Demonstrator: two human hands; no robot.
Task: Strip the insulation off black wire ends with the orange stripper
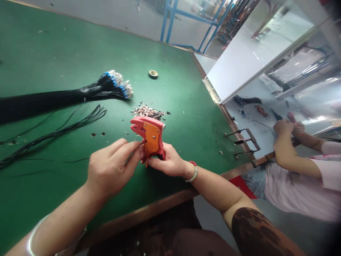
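A red and orange wire stripper (pixel 152 137) is gripped in my right hand (pixel 172 160), its jaws pointing up and to the left. My left hand (pixel 114 163) pinches a thin black wire (pixel 77 160) and holds its end against the side of the tool. Where the wire meets the stripper, my fingertips partly hide it. Beyond the tool lies a pile of small stripped insulation bits (pixel 149 111). Several loose black wires (pixel 66 131) rest to the left of my left hand.
A thick bundle of black cables (pixel 53 101) with blue and silver ends lies on the green table (pixel 48 42). A tape roll (pixel 152 74) sits farther back. A metal clamp (pixel 246 141) is on the right edge, near a co-worker's hands (pixel 286 128) at another table.
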